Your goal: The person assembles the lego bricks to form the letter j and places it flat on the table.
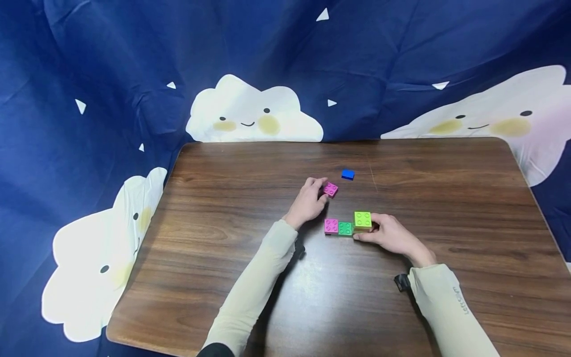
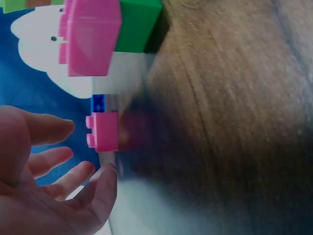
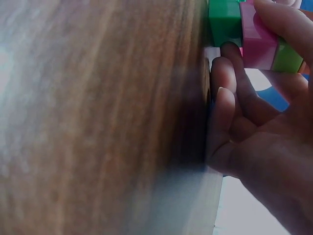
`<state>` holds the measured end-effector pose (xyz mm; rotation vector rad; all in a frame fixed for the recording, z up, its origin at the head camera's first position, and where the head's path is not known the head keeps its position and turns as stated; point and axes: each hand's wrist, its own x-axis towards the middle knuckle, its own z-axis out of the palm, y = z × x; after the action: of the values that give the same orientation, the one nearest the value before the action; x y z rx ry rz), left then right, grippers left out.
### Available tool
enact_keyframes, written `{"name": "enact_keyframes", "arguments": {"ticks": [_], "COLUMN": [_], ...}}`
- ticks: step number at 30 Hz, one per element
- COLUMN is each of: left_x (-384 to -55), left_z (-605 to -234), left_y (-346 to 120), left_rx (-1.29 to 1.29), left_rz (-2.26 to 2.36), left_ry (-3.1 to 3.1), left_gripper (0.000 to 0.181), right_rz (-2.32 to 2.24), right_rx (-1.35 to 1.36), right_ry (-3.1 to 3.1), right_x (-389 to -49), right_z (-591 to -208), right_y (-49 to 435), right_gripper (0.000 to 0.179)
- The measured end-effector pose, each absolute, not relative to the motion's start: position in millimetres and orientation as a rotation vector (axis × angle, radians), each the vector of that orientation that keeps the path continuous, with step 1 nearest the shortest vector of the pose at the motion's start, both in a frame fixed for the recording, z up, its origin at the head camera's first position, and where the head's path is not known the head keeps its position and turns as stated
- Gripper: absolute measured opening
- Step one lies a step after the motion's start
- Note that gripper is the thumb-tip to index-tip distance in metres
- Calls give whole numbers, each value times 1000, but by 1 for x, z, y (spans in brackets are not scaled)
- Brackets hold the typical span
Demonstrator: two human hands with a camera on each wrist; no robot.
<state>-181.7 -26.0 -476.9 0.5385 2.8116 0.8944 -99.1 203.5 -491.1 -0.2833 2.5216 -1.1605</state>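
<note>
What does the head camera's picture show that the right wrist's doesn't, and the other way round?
Only the head view shows the blue brick, lying loose, and both sleeves.

Only the right wrist view shows a pink brick low in the stack, just above a green brick.

Both show the right hand gripping that stack, the wooden table and the blue cloth.
</note>
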Motion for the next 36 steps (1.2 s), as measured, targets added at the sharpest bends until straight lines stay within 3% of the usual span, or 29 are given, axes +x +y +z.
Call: {"name": "enact_keyframes", "arguments": {"ticks": [21,36], "left_x": [-183,-184], "left_z": [-487,-490], "left_y": [-21,-29], "left_rx": [540,476], "left_rz": [612,809], "left_ry": [2744,2775], "left_gripper": [65,36], "right_rz": [-1182,-1163], "right_rx": [-294,-283], "right_ry": [2518,2537], "right_x": [-99,-97], "right_z": [-492,-490], "right_y": [203,202], "right_gripper": [33,30]}}
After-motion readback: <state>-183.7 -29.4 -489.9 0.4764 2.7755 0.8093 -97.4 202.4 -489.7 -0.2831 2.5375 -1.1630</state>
